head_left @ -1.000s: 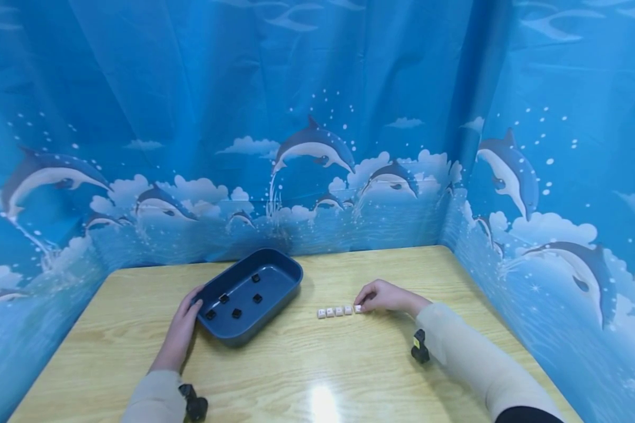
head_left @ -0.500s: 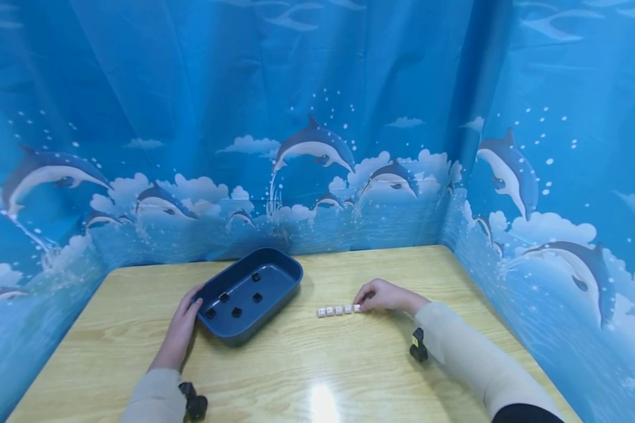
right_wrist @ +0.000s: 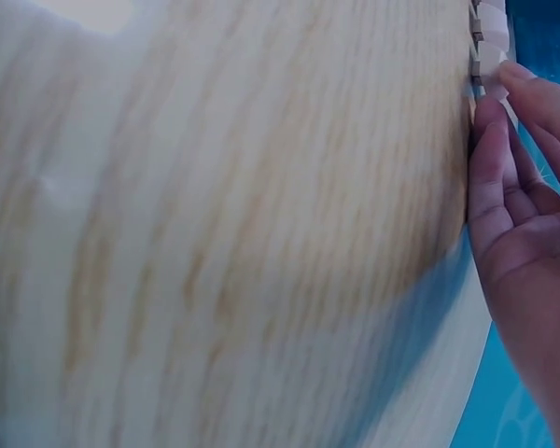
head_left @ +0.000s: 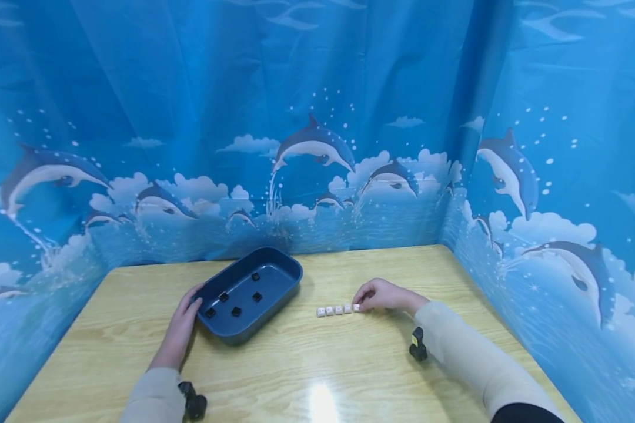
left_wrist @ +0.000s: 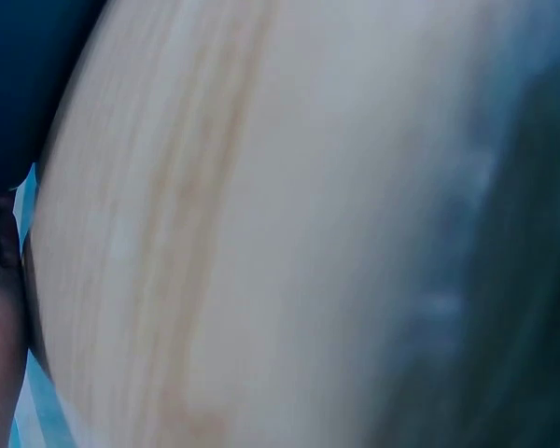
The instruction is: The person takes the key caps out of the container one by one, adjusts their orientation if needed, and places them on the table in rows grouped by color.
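Observation:
Several small white keycaps (head_left: 338, 310) with dark markings stand in a row on the wooden table. At the row's right end my right hand (head_left: 383, 295) pinches the last keycap (head_left: 356, 308) between thumb and fingertips. In the right wrist view, the fingers of this hand (right_wrist: 532, 205) reach up to the keycap (right_wrist: 491, 70) at the row's end. My left hand (head_left: 184, 317) grips the left end of a dark blue tray (head_left: 243, 338), thumb over the rim and fingers along the outside. Several black keycap-like pieces (head_left: 236, 311) lie apart from each other inside it.
The wooden table (head_left: 275, 376) ends at a blue curtain (head_left: 217, 147) printed with dolphins, behind and to the right. A black wrist camera (head_left: 193, 402) sits by the left sleeve, another wrist camera (head_left: 418, 345) by the right one.
My right hand has edged slightly left with the last keycap, narrowing its gap to the row. The left hand and the tray have stayed practically still.

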`<state>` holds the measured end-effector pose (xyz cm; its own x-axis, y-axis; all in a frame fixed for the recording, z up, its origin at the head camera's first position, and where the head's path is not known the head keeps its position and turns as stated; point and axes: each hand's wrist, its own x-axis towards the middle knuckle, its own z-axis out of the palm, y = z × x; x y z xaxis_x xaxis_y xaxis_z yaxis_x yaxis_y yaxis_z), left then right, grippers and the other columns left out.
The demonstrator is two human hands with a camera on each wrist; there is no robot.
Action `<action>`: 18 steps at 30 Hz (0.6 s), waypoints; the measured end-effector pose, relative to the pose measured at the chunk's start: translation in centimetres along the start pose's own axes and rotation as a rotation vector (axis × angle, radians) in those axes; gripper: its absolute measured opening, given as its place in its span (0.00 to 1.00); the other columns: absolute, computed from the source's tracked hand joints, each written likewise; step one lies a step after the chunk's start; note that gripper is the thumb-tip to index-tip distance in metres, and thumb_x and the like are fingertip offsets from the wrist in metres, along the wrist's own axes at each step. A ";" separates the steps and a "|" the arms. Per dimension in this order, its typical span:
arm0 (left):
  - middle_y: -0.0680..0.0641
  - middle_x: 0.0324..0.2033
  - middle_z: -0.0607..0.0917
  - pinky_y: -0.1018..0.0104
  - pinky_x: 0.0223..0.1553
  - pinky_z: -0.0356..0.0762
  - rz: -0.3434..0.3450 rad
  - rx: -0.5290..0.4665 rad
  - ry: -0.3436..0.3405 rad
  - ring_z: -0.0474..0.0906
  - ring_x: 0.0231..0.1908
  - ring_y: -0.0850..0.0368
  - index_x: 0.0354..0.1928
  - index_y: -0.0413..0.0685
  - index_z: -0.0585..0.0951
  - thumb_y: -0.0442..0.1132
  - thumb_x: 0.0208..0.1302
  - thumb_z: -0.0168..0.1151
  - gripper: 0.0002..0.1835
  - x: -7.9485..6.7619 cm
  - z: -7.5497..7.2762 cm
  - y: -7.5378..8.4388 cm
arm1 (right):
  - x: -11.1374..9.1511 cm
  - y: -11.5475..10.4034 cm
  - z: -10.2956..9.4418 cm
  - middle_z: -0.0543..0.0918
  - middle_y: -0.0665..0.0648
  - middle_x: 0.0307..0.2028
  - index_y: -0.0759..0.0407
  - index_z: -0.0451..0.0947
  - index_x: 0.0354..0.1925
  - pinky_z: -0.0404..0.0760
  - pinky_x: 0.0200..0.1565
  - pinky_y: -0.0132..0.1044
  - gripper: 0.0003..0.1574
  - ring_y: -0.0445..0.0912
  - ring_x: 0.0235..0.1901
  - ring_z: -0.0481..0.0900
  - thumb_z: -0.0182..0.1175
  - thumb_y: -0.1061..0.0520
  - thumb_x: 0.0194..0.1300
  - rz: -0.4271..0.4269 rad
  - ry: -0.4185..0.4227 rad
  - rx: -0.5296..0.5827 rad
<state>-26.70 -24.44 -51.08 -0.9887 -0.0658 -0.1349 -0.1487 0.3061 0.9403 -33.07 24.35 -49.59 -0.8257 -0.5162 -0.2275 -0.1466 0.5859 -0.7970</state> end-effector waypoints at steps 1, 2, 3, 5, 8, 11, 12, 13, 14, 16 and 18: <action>0.50 0.76 0.46 0.38 0.70 0.33 -0.002 0.000 0.002 0.34 0.75 0.46 0.77 0.60 0.51 0.62 0.75 0.35 0.34 0.0 0.0 0.0 | 0.0 0.0 0.0 0.83 0.52 0.35 0.59 0.85 0.41 0.80 0.37 0.38 0.10 0.45 0.34 0.79 0.69 0.63 0.58 -0.004 -0.002 -0.005; 0.51 0.76 0.46 0.38 0.70 0.33 -0.003 0.000 0.005 0.34 0.75 0.46 0.77 0.60 0.51 0.62 0.75 0.35 0.34 0.0 0.0 0.0 | 0.0 -0.1 -0.1 0.83 0.52 0.36 0.59 0.85 0.42 0.80 0.37 0.38 0.11 0.46 0.34 0.79 0.69 0.63 0.58 -0.012 -0.005 -0.012; 0.51 0.76 0.46 0.38 0.70 0.33 -0.006 0.000 0.007 0.34 0.75 0.46 0.77 0.60 0.50 0.62 0.75 0.35 0.34 0.0 0.0 0.0 | 0.0 -0.2 -0.2 0.84 0.52 0.36 0.60 0.85 0.42 0.80 0.38 0.38 0.11 0.46 0.35 0.79 0.69 0.63 0.58 -0.018 -0.008 -0.018; 0.51 0.76 0.46 0.38 0.70 0.32 -0.012 -0.001 0.009 0.34 0.75 0.46 0.77 0.61 0.50 0.63 0.75 0.36 0.34 -0.1 0.0 -0.1 | 0.1 -0.4 -0.5 0.84 0.53 0.37 0.61 0.84 0.43 0.81 0.39 0.38 0.13 0.46 0.36 0.79 0.69 0.64 0.58 -0.038 -0.014 -0.024; 0.51 0.76 0.46 0.38 0.70 0.32 -0.016 0.003 0.012 0.34 0.75 0.46 0.77 0.61 0.50 0.63 0.75 0.36 0.34 -0.1 0.0 -0.1 | 0.1 -1.0 -1.1 0.84 0.54 0.39 0.64 0.84 0.44 0.81 0.41 0.37 0.14 0.45 0.38 0.80 0.68 0.65 0.58 -0.071 -0.021 -0.039; 0.50 0.76 0.46 0.38 0.70 0.32 -0.016 0.005 0.014 0.34 0.75 0.46 0.77 0.61 0.50 0.62 0.75 0.36 0.34 -0.1 0.0 -0.2 | 0.4 -1.9 -1.8 0.84 0.56 0.41 0.66 0.83 0.46 0.81 0.42 0.37 0.15 0.46 0.40 0.80 0.67 0.66 0.58 -0.109 -0.024 -0.053; 0.50 0.76 0.46 0.38 0.70 0.33 -0.012 0.007 0.015 0.34 0.75 0.46 0.77 0.60 0.50 0.62 0.75 0.36 0.34 0.0 0.0 -0.2 | 0.6 -2.2 -1.9 0.84 0.57 0.42 0.67 0.82 0.47 0.81 0.43 0.38 0.16 0.46 0.40 0.80 0.66 0.66 0.59 -0.123 -0.025 -0.058; 0.50 0.76 0.46 0.38 0.70 0.33 -0.009 0.008 0.014 0.34 0.75 0.46 0.77 0.60 0.50 0.62 0.75 0.36 0.34 0.0 0.0 -0.2 | 0.7 -2.6 -2.1 0.84 0.58 0.43 0.68 0.82 0.47 0.82 0.43 0.38 0.16 0.46 0.41 0.80 0.66 0.66 0.59 -0.136 -0.028 -0.059; 0.49 0.76 0.46 0.38 0.70 0.33 -0.006 0.008 0.013 0.34 0.75 0.45 0.77 0.60 0.50 0.61 0.75 0.36 0.34 0.0 0.1 -0.1 | 0.8 -3.0 -2.2 0.84 0.60 0.44 0.69 0.81 0.48 0.81 0.44 0.38 0.17 0.46 0.41 0.80 0.65 0.66 0.59 -0.151 -0.030 -0.057; 0.49 0.76 0.46 0.38 0.70 0.33 -0.001 0.007 0.011 0.35 0.74 0.45 0.77 0.59 0.51 0.61 0.76 0.36 0.33 0.0 0.1 0.0 | 1.1 -3.7 -2.2 0.83 0.63 0.46 0.70 0.80 0.49 0.82 0.45 0.39 0.17 0.47 0.42 0.80 0.65 0.67 0.60 -0.168 -0.042 -0.042; 0.48 0.76 0.46 0.38 0.70 0.33 0.004 0.004 0.008 0.35 0.74 0.44 0.77 0.58 0.51 0.60 0.76 0.36 0.33 0.0 0.1 0.0 | 1.4 -4.5 -2.2 0.82 0.66 0.47 0.70 0.80 0.50 0.82 0.46 0.40 0.17 0.48 0.43 0.80 0.65 0.67 0.61 -0.185 -0.051 -0.031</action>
<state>-26.74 -24.38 -51.09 -0.9891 -0.0719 -0.1286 -0.1447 0.3106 0.9395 -34.75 22.35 -45.12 -0.7543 -0.6476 -0.1078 -0.3109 0.4969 -0.8102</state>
